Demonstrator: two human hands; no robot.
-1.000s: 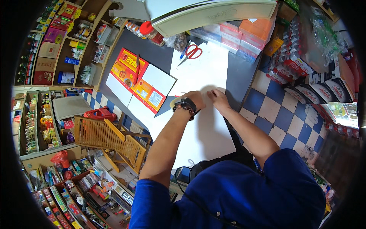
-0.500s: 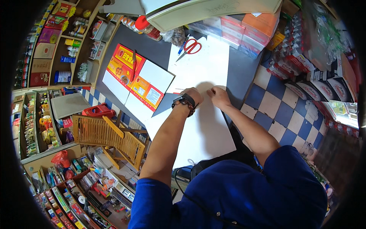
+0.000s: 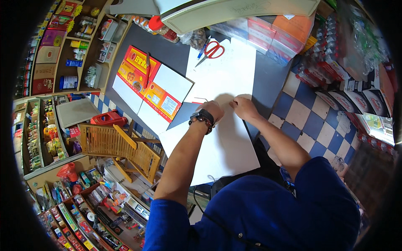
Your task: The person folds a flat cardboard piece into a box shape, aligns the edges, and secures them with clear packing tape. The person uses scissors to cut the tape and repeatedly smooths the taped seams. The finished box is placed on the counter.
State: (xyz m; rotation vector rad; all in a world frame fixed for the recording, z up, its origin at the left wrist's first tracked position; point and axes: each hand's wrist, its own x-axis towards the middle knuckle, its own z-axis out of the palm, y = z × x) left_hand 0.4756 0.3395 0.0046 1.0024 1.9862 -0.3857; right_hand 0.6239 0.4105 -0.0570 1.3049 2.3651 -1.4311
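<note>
The large, flat white sheet (image 3: pixel 209 157) lies on the dark grey tabletop (image 3: pixel 266 81), spreading toward six o'clock. Above it, the left hand (image 3: pixel 214 111) is loosely curled; the right hand (image 3: pixel 245 108), at its three o'clock, has its fingers drawn in. I cannot tell whether either grips the sheet. Even, gentle pressure from both sides should probably prevent creasing or slipping.

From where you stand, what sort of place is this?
Probably a small shop: wooden shelves hold boxed goods, what look like drink packs are piled at right, and small packets sit in rows at lower left.
</note>
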